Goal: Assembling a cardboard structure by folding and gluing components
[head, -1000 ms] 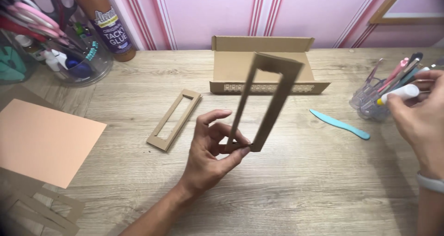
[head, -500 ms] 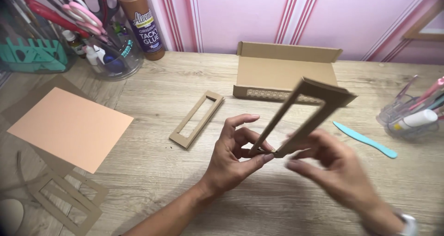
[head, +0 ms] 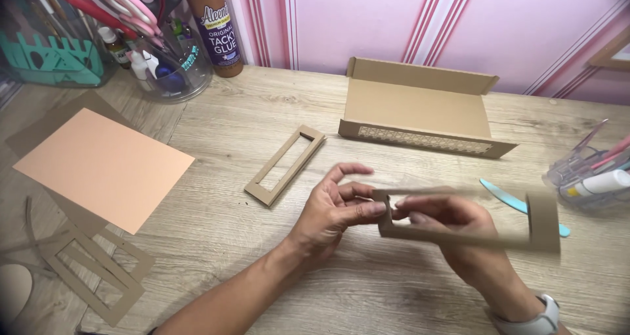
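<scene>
1. Fingers and thumb of the left hand (head: 331,213) pinch the left short end of a brown cardboard frame (head: 469,220), with the index finger lifted clear and curled above it.
2. The right hand (head: 459,233) grips the same frame from behind and below, its fingers passing through the long window and closing on the near rail (the thumb is hidden, so how tightly it holds I cannot tell).
3. The frame is held above the table (head: 367,295), not resting on it. Its long axis runs left to right, nearly level, with the right end slightly lower and blurred. The open window faces up toward the camera.
4. A wrist band (head: 535,322) sits on the right wrist at the lower edge.
5. Just left of the left hand a second, smaller cardboard frame (head: 286,164) lies flat, its long axis slanting from near left to far right.
6. Behind the hands an open, shallow cardboard box (head: 420,108) lies with its flap up against the pink striped wall (head: 394,20).
7. A teal tool (head: 518,204) lies to the right, partly behind the held frame, near a clear holder of pens (head: 590,174).
8. Far left lie a peach sheet (head: 105,167) and cardboard offcuts (head: 92,269); behind them stand a glue bottle (head: 213,26) and a jar of scissors (head: 157,40).
</scene>
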